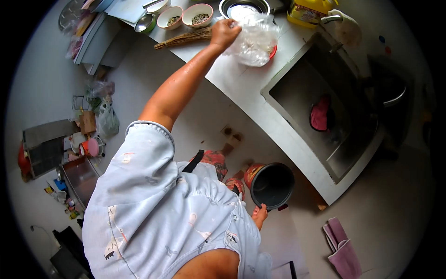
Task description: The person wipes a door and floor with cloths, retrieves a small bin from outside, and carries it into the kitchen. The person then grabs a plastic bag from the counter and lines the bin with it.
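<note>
My left hand (224, 35) reaches out over the counter, its fingers closed on a crumpled clear plastic bag (254, 41). The bag hangs above a red-rimmed container (273, 51), which it mostly hides. Low beside my body, my right hand (259, 216) grips the rim of a dark bucket (273, 186) with a colourful outside. The bucket is tilted so that its dark inside faces up at me. Next to my left hand lies a bundle of straw, like a hand broom (183, 38).
On the counter (237, 76) stand two pink-rimmed bowls (198, 16), a metal basin (244, 8) and a yellow jug (308, 11). A sink (297, 79) holds a pink cloth (319, 114). A mauve towel (341, 249) lies lower right. Bags (107, 118) and boxes line the left side.
</note>
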### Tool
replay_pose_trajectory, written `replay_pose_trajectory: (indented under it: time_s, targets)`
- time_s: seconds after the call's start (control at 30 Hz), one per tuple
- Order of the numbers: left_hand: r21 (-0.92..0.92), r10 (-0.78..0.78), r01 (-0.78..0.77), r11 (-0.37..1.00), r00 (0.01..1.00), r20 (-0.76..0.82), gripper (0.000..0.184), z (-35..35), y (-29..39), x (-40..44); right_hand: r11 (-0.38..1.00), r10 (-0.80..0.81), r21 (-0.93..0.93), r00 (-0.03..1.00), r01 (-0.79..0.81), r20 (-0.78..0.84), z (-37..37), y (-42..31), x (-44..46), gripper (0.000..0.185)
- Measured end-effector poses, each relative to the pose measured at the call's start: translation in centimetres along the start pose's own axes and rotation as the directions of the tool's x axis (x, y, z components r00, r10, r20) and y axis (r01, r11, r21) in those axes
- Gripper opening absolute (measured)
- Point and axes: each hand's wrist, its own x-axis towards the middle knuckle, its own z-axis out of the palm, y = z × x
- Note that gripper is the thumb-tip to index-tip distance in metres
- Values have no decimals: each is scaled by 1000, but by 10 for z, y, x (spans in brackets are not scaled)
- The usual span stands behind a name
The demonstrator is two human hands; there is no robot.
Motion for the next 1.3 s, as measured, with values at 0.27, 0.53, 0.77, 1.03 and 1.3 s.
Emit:
replay_pose_trajectory:
  time_s: [0.27, 0.53, 0.77, 1.03, 1.3]
  targets:
    - [-874, 49, 135, 468, 983, 178, 5, -9, 50, 42, 1000, -10, -29, 998, 8, -67, -7, 23, -9, 30]
    - [-918, 280, 11, 397, 951, 132, 14, -32, 106, 42, 996, 46, -78, 998, -50, -51, -11, 25, 27, 30]
    - [-803, 157, 46, 594, 973, 171, 20, -61, 130, 10, 1000, -17, 18, 998, 19, -68, 14, 20, 21, 22]
    - [-575, 58, 519, 633, 708, 703, 23, -50, 168, -157, 994, -101, 38, 990, 105, -103, 25, 22, 47, 20]
    - [-10, -106, 759, 651, 103, 989, 12, 48, 125, -359, 982, -189, 0, 971, 191, -150, 82, 44, 153, 24]
